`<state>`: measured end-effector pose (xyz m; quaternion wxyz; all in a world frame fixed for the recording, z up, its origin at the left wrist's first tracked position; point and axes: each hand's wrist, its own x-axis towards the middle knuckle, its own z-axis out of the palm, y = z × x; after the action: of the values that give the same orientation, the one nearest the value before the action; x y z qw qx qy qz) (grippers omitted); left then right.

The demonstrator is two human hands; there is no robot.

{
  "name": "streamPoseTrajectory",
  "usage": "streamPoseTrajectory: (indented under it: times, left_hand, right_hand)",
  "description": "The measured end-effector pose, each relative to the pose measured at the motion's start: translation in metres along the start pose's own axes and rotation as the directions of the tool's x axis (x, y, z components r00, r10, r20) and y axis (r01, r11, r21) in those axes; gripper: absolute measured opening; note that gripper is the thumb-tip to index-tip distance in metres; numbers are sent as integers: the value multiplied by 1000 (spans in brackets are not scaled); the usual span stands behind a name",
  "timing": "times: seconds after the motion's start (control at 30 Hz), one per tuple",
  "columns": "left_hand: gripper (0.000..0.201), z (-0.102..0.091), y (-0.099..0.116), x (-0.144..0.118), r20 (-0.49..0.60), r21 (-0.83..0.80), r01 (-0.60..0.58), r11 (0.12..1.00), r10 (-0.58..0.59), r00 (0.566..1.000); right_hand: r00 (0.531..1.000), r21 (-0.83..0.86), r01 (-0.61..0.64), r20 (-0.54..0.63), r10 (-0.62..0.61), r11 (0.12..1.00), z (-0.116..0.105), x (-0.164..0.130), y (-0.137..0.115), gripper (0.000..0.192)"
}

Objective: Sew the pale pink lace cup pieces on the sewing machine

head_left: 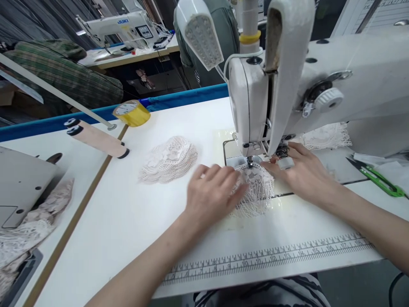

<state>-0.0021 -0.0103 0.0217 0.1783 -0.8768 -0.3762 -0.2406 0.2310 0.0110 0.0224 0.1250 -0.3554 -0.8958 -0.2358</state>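
Note:
A white lace piece (pixel 258 187) lies flat under the presser foot (pixel 249 162) of a white sewing machine (pixel 287 85). My left hand (pixel 214 189) presses flat on the lace's left edge, fingers slightly apart. My right hand (pixel 300 170) rests on its right side, fingertips close to the foot; one finger wears a white thimble-like cap (pixel 285 163). Neither hand grips the lace. A stack of similar lace pieces (pixel 169 160) sits on the table left of my left hand.
A yellow tape roll (pixel 131 113) and a pink tube (pixel 96 138) lie at the back left. Green thread snips (pixel 380 179) lie at the right, more lace (pixel 326 135) behind the machine. A printed ruler (pixel 271 258) runs along the table's front edge. A person sits behind.

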Motion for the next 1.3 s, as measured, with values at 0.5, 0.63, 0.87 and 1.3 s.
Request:
streamPoseTrajectory:
  times: [0.5,0.63,0.87,1.3]
  left_hand:
    - [21,-1,-8,0,95,-131,-7,991,20,995]
    - [29,9,9,-3,179,-241,41,970,2,984]
    - [35,12,4,-1,283,-191,96,977,-39,958]
    - [42,15,4,-5,267,-162,4,987,40,963]
  right_hand:
    - [999,262,37,-46,-26,964,1,-3,-24,41]
    - [993,243,37,-113,-10,969,3,-4,-24,44]
    - [998,435,5,-54,20,901,4,-3,-26,41]
    - [999,264,26,-50,-13,964,4,-5,-26,41]
